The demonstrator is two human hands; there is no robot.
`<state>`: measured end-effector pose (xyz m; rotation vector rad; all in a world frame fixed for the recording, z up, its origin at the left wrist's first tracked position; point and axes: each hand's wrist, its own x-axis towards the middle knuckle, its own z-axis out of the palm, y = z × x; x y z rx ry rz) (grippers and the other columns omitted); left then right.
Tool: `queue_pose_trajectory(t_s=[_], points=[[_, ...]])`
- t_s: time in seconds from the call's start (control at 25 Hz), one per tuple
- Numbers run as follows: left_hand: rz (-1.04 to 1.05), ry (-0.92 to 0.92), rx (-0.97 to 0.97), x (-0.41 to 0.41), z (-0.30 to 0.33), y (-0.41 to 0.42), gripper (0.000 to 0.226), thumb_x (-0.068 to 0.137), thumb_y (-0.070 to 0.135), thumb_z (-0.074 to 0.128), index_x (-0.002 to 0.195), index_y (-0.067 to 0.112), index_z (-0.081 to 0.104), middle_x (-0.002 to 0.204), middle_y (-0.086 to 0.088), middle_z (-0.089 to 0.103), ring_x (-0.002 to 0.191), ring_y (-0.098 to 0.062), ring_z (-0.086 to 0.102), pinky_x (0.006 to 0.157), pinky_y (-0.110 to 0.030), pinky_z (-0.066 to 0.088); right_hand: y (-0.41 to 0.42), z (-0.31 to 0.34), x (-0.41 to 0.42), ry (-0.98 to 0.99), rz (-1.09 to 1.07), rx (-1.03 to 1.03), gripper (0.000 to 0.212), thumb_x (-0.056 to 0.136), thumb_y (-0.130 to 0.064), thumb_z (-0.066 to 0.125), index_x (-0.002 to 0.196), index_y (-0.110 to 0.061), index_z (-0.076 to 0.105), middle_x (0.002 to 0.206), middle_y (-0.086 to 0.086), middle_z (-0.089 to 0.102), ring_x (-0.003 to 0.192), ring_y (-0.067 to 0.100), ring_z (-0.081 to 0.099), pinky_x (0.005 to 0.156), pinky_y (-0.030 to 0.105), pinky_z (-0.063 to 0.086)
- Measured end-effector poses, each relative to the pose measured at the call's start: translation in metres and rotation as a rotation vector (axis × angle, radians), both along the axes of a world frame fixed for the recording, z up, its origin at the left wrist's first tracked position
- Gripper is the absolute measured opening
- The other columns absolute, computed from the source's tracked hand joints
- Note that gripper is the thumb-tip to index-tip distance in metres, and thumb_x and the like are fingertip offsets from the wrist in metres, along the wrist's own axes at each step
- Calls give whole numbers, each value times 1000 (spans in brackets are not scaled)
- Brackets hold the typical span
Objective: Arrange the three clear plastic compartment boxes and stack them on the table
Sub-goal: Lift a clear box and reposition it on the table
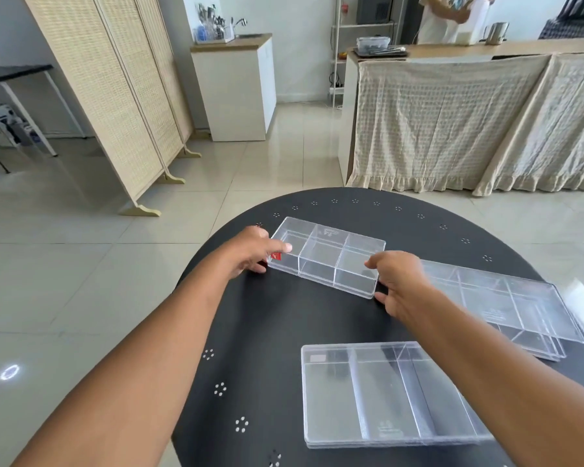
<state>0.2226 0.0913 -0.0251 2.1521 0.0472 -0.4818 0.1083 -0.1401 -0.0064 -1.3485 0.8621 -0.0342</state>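
— Nearest you sits the clear plastic box with long lengthwise dividers (381, 396), flat on the round black perforated table (267, 332), untouched. What have your fingers got?

— Your left hand (250, 252) has its thumb laid over the left rim of the far clear three-compartment box with the red sticker (327, 259), the other fingers curled low against that end wall. Your right hand (398, 281) pinches the box's right end, thumb on top of the rim, fingers down at the near right corner. Both are partly closed on the box; I can't tell whether it is lifted or resting.

— Which way does it lie?

— Its long axis runs left to right, sloping nearer toward the right, so your hands hold its two short ends. The third one, a long clear tray (506, 308), lies just right of your right hand, stretching away to the table's right edge.

— And your arms?

— Both forearms reach forward, nearly straight, converging on the far box. I'd judge the long tray the closer landing spot, with your right hand nearest it.
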Motion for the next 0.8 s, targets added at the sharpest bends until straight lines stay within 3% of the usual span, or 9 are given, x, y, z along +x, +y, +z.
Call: queue_pose_trajectory(t_s=[0.08, 0.12, 0.28, 0.36, 0.48, 0.56, 0.64, 0.72, 0.8], points=[[49, 74, -59, -18, 2, 5, 33, 88, 30, 76, 109, 6, 68, 106, -10, 66, 84, -18, 60, 67, -31, 55, -3, -1, 3, -5, 25, -62, 7, 89, 6, 63, 91, 0, 61, 118, 36, 61, 86, 24, 45, 89, 43, 48], [82, 76, -93, -24, 0, 4, 30, 89, 29, 75, 108, 8, 70, 105, -8, 67, 83, -18, 61, 70, -31, 55, -5, 1, 3, -10, 26, -59, 10, 88, 5, 64, 89, -2, 58, 117, 30, 62, 87, 26, 51, 86, 41, 46], [247, -23, -216, -55, -1, -4, 25, 86, 25, 78, 105, 9, 74, 100, -9, 72, 87, -20, 64, 76, -31, 52, -14, 5, 1, -25, 80, 12, 25, 80, -1, 68, 103, -5, 58, 133, 19, 60, 121, 36, 63, 84, 38, 47], [291, -72, -302, -67, 9, -2, 28, 75, 24, 81, 100, 13, 74, 99, -9, 72, 88, -22, 65, 72, -30, 50, -18, 7, -3, -40, 136, 36, 38, 73, -3, 68, 110, -5, 61, 122, 13, 62, 109, 33, 66, 76, 36, 47], [248, -144, -370, -78, 26, 11, 46, 58, 18, 76, 103, 14, 73, 103, -4, 70, 92, -19, 63, 83, -35, 51, -19, 18, -10, -110, 191, 27, 18, 75, 5, 64, 84, -11, 63, 90, 9, 59, 74, 23, 57, 65, 32, 47], [214, -218, -335, -82, 29, 21, 72, 55, 11, 76, 126, 7, 70, 116, -4, 69, 103, -17, 65, 99, -40, 54, -20, 26, -15, -175, 241, -2, 27, 77, 12, 60, 78, -14, 66, 85, 10, 62, 74, 23, 58, 74, 37, 53], [214, -289, -239, -90, 26, 29, 86, 54, 15, 81, 139, 16, 66, 127, -1, 71, 114, -15, 68, 109, -41, 52, -18, 31, -20, -247, 268, -27, 30, 75, 14, 58, 83, -12, 72, 90, 13, 70, 84, 28, 65, 88, 46, 59], [207, -345, -129, -100, 21, 34, 91, 53, 32, 86, 142, 31, 62, 131, 8, 72, 117, -12, 70, 108, -39, 52, -16, 32, -24, -284, 262, -52, 26, 72, 9, 62, 83, -11, 74, 88, 11, 71, 83, 28, 64, 96, 49, 58], [172, -349, -102, -108, 12, 36, 88, 58, 34, 88, 142, 31, 62, 124, 9, 77, 111, -12, 74, 103, -39, 55, -14, 29, -28, -292, 220, -21, 14, 78, 1, 66, 78, -12, 70, 76, 7, 58, 70, 24, 52, 93, 44, 55]])
